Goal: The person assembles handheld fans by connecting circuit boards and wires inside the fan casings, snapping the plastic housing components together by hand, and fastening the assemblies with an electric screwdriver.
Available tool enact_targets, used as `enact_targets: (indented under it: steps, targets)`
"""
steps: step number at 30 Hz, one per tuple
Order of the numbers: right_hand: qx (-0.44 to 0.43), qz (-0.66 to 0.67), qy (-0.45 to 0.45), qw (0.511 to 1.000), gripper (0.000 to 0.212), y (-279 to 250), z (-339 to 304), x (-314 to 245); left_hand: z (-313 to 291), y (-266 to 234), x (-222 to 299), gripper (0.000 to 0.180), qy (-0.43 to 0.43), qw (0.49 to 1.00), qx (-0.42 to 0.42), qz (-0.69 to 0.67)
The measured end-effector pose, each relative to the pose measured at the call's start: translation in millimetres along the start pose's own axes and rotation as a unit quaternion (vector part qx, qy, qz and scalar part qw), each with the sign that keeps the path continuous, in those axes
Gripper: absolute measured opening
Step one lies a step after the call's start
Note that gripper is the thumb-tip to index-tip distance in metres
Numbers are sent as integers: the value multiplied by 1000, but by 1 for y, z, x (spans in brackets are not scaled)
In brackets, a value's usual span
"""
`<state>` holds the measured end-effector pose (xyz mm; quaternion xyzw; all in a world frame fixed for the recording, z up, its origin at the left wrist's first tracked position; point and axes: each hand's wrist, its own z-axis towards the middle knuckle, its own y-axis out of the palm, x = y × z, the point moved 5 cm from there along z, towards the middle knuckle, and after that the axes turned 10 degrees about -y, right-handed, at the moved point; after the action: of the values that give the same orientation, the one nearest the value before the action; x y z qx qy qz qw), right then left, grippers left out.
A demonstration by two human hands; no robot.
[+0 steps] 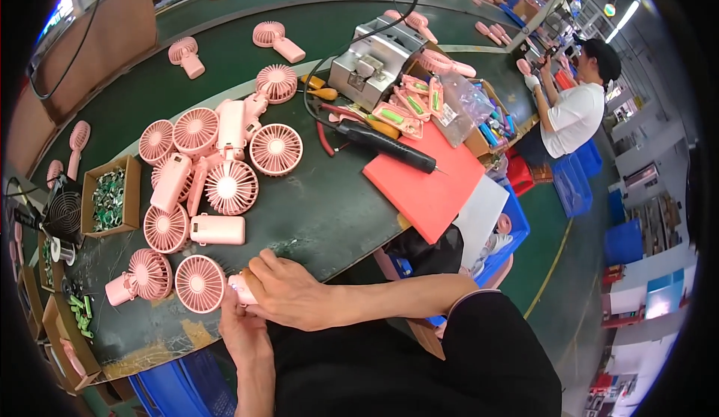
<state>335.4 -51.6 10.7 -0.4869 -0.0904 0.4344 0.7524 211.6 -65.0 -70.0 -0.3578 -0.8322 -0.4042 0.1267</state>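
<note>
Black sleeve (pixel 494 349) cloth filled the foreground, and from it the right forearm reached across to the bench's near edge. There the right hand (pixel 292 293) was closed around the handle of a pink handheld fan (pixel 200 284), while the left hand (pixel 243 334) gripped it from below, fingers at the neck. The fan's round grille pointed left, over the dark green workbench (pixel 322 215), just beside another pink fan (pixel 152 273). Whether either palm hid some small part, I could not tell. Beyond lay a heap of similar fans (pixel 232 176), with a cardboard box (pixel 131 192) of green circuit boards (pixel 108 200) to its left. Rightward, a black power screwdriver (pixel 386 146) rested partly over a red sheet (pixel 434 185), near a metal fixture (pixel 371 65). Farther right stood a co-worker (pixel 577 106) in a white shirt.
</note>
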Motion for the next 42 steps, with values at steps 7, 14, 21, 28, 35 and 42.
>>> enact_targets:
  steps: [7, 14, 21, 28, 35, 42]
  targets:
    - [-165, -49, -61, 983, 32, 12, 10, -3, -5, -12, 6, 23, 22, 1000, -11, 5]
    - [-89, -56, -4, 994, 29, 0, 3, 1, -6, 6, -15, 18, -33, 998, 37, -31]
    - [-151, -6, 71, 986, 37, 11, 5, -7, -21, -4, 2, 32, 6, 999, -7, -45]
    - [-218, 658, 292, 659, 59, 13, -1, 21, -37, -1, 41, 31, 166, 981, -86, 42]
    - [-316, 589, 309, 676, 21, 38, 5, -5, -57, -6, 38, 28, 186, 955, -129, 190]
    - [-334, 551, 272, 715, 17, 34, 38, -21, -78, -8, 71, 28, 249, 942, -96, 203]
